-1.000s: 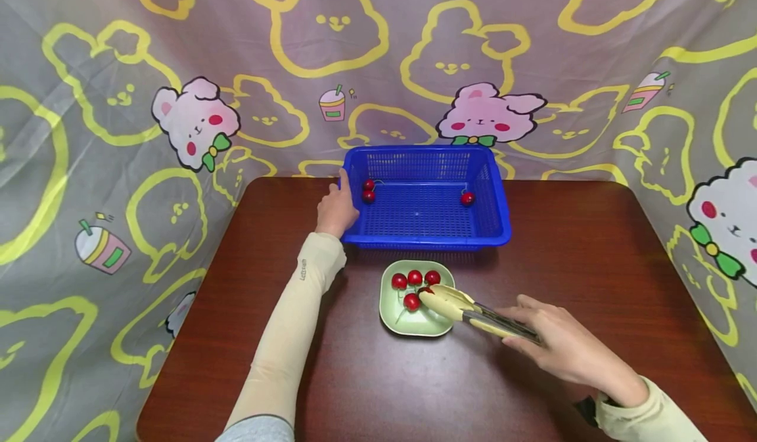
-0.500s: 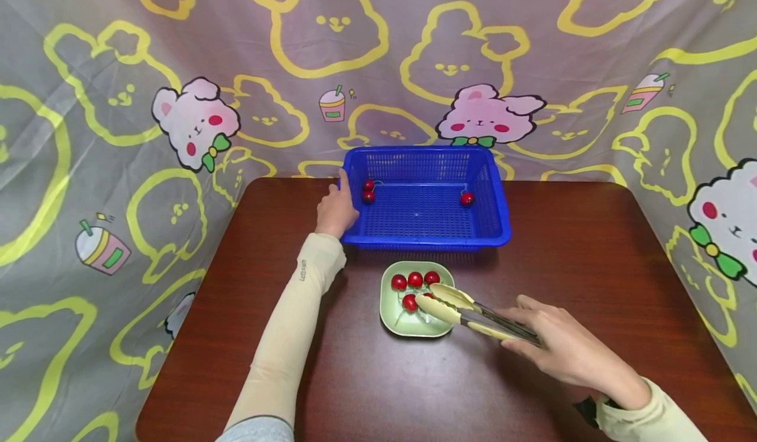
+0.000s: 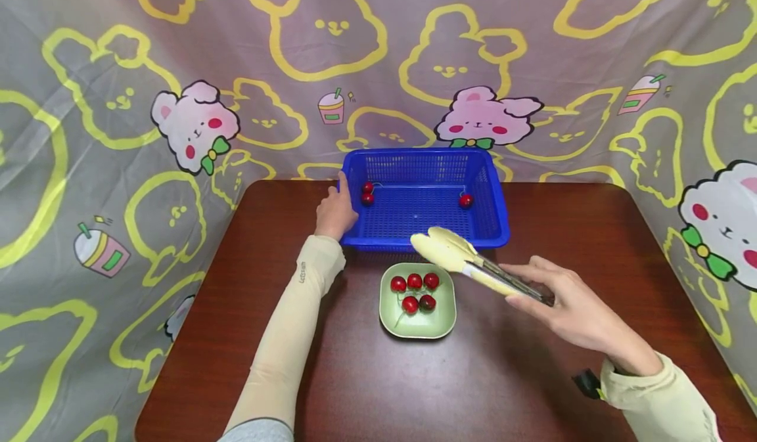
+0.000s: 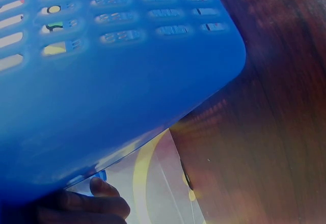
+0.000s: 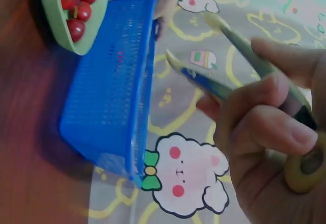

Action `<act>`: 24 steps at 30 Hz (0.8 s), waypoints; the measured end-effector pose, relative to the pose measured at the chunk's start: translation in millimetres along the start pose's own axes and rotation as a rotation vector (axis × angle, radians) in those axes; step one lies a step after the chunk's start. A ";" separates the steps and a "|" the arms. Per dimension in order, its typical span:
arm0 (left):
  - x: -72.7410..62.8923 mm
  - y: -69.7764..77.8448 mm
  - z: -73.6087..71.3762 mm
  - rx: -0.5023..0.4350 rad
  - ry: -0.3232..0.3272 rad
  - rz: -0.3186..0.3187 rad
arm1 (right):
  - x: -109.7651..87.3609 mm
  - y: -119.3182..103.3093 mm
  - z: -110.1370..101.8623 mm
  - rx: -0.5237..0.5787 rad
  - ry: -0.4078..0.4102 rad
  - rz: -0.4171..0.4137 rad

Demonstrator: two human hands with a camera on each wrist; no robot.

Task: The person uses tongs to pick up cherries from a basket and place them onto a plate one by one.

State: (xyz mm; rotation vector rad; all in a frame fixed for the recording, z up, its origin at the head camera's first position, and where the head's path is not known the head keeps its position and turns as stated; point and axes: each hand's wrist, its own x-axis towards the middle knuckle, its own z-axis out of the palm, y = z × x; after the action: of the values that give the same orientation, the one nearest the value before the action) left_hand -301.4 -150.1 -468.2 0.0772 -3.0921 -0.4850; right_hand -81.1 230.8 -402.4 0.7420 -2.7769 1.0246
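Note:
My left hand (image 3: 336,213) holds the left rim of a blue plastic basket (image 3: 414,242), its index finger lying along the edge. In the left wrist view, fingertips (image 4: 104,203) show at the rim of the basket; the rest of that hand is hidden. My right hand (image 3: 576,307) grips food tongs (image 3: 452,251) with pale yellow tips, held above the gap between the basket and a green dish (image 3: 416,330). The tongs' tips stand apart with nothing between them in the right wrist view. Several red cherries (image 3: 410,305) with stems lie in the dish.
Inside the basket are two cherries (image 3: 368,199) at the left and one cherry (image 3: 466,200) at the right. Everything stands on a brown wooden table (image 3: 355,376). A patterned cloth (image 3: 378,48) hangs behind and at both sides, close to the basket's far edge.
The tongs have risen from the dish and moved away towards the basket, leaving the cherries behind in the dish. My left hand and the basket have stayed put.

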 end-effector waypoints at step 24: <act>0.2 0.3 -1.1 -0.006 -0.010 -0.001 | 93.9 24.2 7.6 -0.234 -0.025 0.194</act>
State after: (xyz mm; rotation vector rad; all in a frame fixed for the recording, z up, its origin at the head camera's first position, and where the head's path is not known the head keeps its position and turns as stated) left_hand -301.6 -150.1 -467.1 0.0760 -3.1004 -0.4960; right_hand -174.4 203.3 -399.5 0.4664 -2.9669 0.6997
